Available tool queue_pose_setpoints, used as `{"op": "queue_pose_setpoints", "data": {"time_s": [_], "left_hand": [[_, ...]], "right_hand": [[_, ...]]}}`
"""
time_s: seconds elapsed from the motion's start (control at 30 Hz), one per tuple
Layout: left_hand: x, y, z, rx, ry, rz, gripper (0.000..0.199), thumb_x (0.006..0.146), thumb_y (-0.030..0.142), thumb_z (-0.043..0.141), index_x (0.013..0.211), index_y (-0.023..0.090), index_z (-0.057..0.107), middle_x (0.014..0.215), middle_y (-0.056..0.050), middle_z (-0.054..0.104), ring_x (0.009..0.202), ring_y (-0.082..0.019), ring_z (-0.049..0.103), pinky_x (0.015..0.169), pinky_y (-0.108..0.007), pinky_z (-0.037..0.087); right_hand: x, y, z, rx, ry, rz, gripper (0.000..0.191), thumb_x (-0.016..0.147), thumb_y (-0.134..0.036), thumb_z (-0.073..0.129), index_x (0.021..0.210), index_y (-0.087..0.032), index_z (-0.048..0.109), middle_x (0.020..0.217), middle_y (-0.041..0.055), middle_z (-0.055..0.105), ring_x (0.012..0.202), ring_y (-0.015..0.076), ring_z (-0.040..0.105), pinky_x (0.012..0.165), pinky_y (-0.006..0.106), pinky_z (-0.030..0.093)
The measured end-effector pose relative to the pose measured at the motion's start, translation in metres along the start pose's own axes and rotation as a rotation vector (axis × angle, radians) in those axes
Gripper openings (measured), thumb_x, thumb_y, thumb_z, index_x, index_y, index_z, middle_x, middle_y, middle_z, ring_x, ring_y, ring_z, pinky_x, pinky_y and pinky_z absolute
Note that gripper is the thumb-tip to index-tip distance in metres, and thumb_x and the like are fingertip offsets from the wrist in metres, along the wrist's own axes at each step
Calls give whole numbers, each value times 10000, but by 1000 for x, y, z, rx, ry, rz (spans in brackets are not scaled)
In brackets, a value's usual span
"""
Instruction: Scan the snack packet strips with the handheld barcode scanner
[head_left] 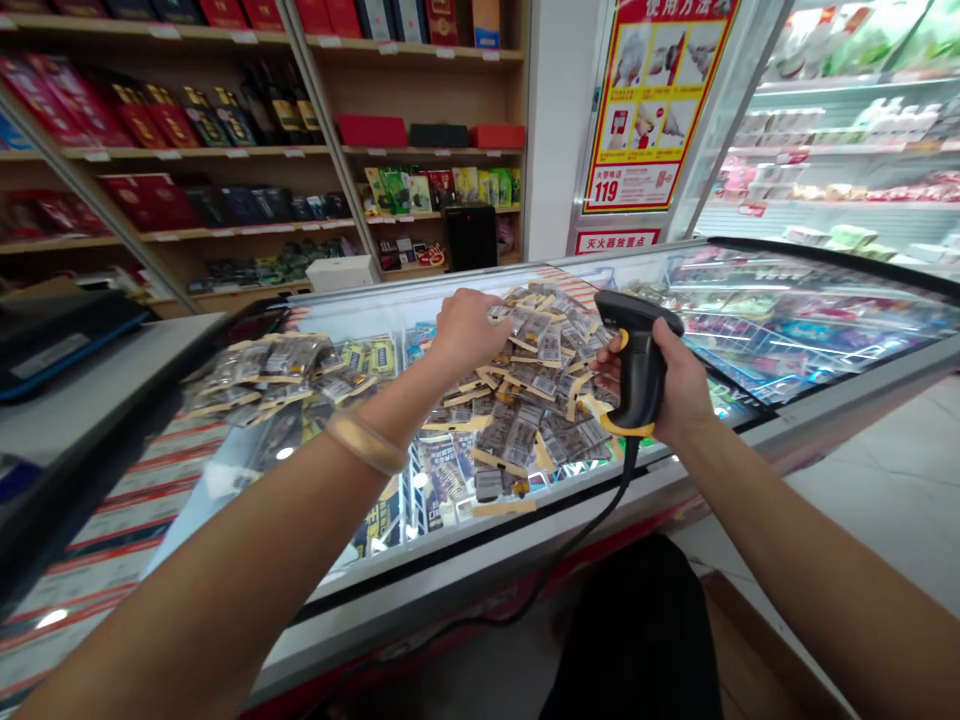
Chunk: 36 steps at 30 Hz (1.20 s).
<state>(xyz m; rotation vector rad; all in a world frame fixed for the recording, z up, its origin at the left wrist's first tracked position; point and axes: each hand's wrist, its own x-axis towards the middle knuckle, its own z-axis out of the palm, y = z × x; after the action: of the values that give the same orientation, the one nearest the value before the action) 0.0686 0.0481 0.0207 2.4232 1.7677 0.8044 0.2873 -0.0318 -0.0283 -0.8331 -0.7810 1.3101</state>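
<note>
Starting closest in: seeing a dark-clothed leg [637, 630] down at the bottom, with a black cable [622, 490] looping past, over the near edge of a glass-topped chest freezer [420, 590].

Holding a black-and-yellow barcode scanner [641, 375] upright in the right hand [671, 390], thumb on the near side and fingers wrapped round the grip, so pretty much closed on it. Held just above the right side of a big messy heap of small clear packets [540, 375] with tan edges, lying on the freezer's glass.

Reaching over the same heap from its left with the left hand [469, 330], just past a gold bangle [367, 440] on the wrist. Bent fingers there, kept narrow, with tips right at the packets. Can't tell about an actual pinch, tbh, with the back of the hand in the way.

Over to the left, on the glass too: a smaller packet pile [259, 375], well apart from the scanner. Showing through the glass: colourful bagged goods [450, 480].

Past the freezer: a white box [341, 272] and a black upright unit [470, 238] with a tiny red light, in front of wooden shelves [442, 50] full of boxes and bottles. Further right: a red-and-yellow poster [660, 100] with "119" on it, then a lit display fridge [855, 130].
</note>
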Motion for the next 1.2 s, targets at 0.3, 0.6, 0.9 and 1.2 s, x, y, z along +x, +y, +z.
{"op": "queue_pose_setpoints", "data": {"time_s": [0.3, 0.6, 0.9, 1.2], "left_hand": [[-57, -124, -44, 0, 96, -226, 432, 841, 289, 522, 1216, 140, 678, 1262, -131, 654, 1178, -280, 592, 1078, -394, 418], [-110, -196, -39, 169, -52, -70, 439, 881, 292, 503, 1268, 125, 625, 1394, -148, 592, 1348, -308, 487, 1156, -440, 321], [-112, -193, -32, 308, -95, -77, 293, 868, 250, 543, 1099, 150, 694, 1024, -154, 744, 1014, -296, 675, 1012, -445, 420], [-124, -191, -35, 33, 76, -98, 164, 850, 193, 503, 873, 214, 664, 999, -82, 732, 893, -246, 673, 860, -402, 497]], "right_hand": [[-10, 31, 108, -61, -313, 27, 476, 762, -678, 643, 741, -202, 648, 705, 34, 668, 741, 199, 690, 651, 300, 553], [-11, 116, 184, -85, -451, 366, 502, 666, -691, 710, 686, -191, 657, 643, 29, 683, 653, 173, 672, 600, 271, 507], [-15, 128, 171, -122, -411, 402, 519, 668, -710, 696, 702, -193, 663, 673, 32, 682, 660, 181, 662, 604, 280, 499], [-17, 124, 171, -143, -438, 379, 513, 656, -698, 712, 714, -190, 667, 715, 41, 676, 682, 191, 663, 608, 296, 504]]}}
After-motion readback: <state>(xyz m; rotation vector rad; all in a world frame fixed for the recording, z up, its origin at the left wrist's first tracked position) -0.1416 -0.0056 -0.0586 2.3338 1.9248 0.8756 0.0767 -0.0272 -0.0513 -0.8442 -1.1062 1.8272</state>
